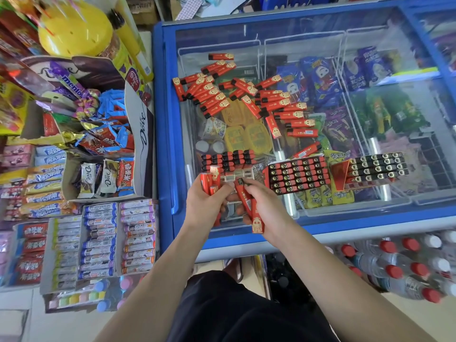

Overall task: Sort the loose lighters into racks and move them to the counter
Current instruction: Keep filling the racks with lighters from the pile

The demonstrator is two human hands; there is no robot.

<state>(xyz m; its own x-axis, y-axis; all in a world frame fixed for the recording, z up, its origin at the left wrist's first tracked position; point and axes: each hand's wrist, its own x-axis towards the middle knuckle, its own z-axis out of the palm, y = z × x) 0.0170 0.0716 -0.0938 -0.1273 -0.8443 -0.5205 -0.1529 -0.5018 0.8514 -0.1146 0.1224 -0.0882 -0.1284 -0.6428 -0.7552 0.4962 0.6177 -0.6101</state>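
Three racks of red-and-black plastic lighters stand on the glass lid (246, 33) of a blue-framed chest freezer. The nearest, a partly filled clear plastic rack (229, 166), carries lighters only in its far rows, with bare slots showing just in front of the hands. Just right of it sits a full rack (297, 175), and further right a second full rack (376, 169), both showing black tops with small round caps. Beyond them a loose scatter of red lighters (246, 95), several dozen and too overlapped to count exactly, lies flat on the glass; each has a red body, a black end and a gold cartoon figure. The left hand (206, 198) grips a bundle of about four lighters (211, 180) upright. The right hand (261, 206) pinches two more lighters (249, 206), tilted black end toward the rack's bare slots.
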